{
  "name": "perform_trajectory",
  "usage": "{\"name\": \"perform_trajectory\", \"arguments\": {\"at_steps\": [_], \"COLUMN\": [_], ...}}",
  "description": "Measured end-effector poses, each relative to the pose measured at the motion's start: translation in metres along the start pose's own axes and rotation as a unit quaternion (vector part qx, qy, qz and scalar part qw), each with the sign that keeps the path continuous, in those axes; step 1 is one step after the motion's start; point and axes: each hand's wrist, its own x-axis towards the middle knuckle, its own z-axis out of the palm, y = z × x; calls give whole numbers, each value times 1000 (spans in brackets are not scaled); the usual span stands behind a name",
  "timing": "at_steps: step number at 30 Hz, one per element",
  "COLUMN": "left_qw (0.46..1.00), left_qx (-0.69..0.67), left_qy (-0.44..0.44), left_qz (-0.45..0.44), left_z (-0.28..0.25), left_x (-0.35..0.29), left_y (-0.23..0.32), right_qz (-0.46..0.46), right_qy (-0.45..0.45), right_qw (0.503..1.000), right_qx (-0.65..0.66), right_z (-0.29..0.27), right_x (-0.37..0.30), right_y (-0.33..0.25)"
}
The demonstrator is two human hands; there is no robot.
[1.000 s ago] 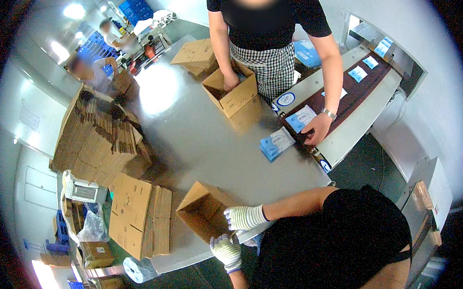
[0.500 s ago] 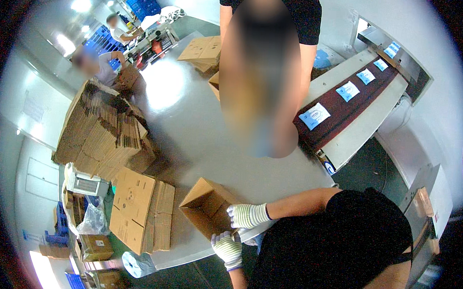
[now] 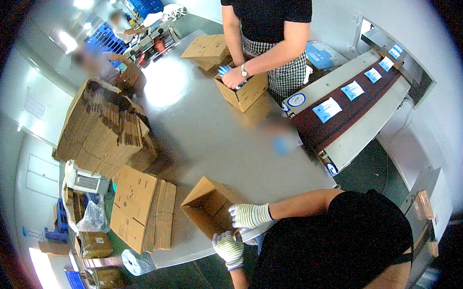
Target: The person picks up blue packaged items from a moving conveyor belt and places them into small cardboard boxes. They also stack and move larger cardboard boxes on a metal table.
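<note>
An open, empty cardboard box [image 3: 204, 202] stands at the near edge of the grey table, its inside facing up. My right hand [image 3: 250, 216], in a white and green striped glove, has its fingers closed over the box's near right side. My left hand [image 3: 228, 249], gloved alike, grips the near lower edge of the same box. The two hands are close together, and part of the box edge is hidden behind the fingers.
Flattened cartons [image 3: 141, 207] are stacked left of the box, with a taller carton pile [image 3: 100, 133] beyond. Across the grey table [image 3: 200, 143], a co-worker's hands reach into another box [image 3: 246, 93]. At right, a conveyor belt [image 3: 341, 115] carries several blue-and-white packets.
The co-worker across the table has gone from leaning over the table to standing back, hands in a box. My hands and the box have hardly moved.
</note>
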Motion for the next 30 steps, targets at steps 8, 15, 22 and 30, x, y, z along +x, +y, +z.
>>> {"name": "perform_trajectory", "arguments": {"at_steps": [8, 15, 22, 30], "left_qw": [1000, 1000, 1000, 1000], "left_qx": [-4, 0, 0, -24], "left_qy": [-5, -19, -5, -12], "left_qz": [-6, -9, 0, -8], "left_z": [-9, -8, -8, -8], "left_x": [6, 5, 4, 2], "left_y": [5, 4, 4, 3], "right_qz": [12, 21, 30, 16], "right_qy": [-56, -92, -95, -46], "right_qw": [998, 995, 995, 999], "right_qx": [5, 14, 19, 19], "right_z": [-4, -8, -9, -5], "right_x": [0, 1, 3, 2], "right_y": [-1, -2, -4, -2]}}
